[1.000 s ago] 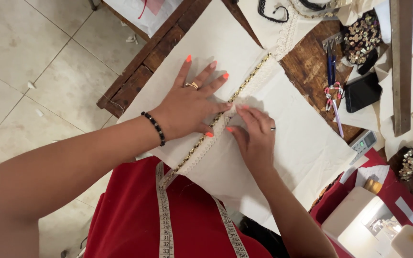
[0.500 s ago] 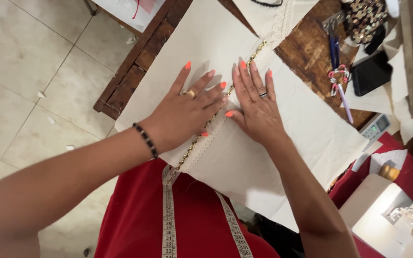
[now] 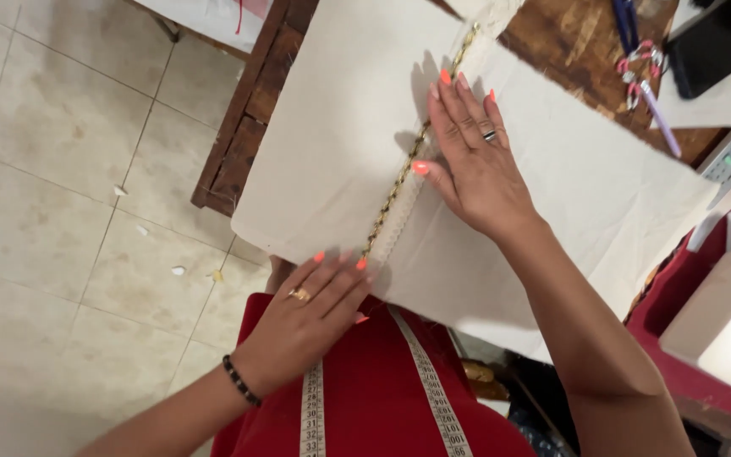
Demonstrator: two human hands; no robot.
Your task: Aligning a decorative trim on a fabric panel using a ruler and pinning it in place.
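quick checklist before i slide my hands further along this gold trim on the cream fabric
1. Right hand flat on the cream fabric beside the gold trim: ok.
2. Left hand at the fabric's near edge, fingertips by the trim's lower end: ok.
3. Trim running straight between the hands: ok.
4. Fabric smooth, no visible wrinkles near the trim: ok.
5. Trim fixed to the fabric: cannot tell.
6. Fabric fully supported by the wooden table: not ok, the near part overhangs the edge.
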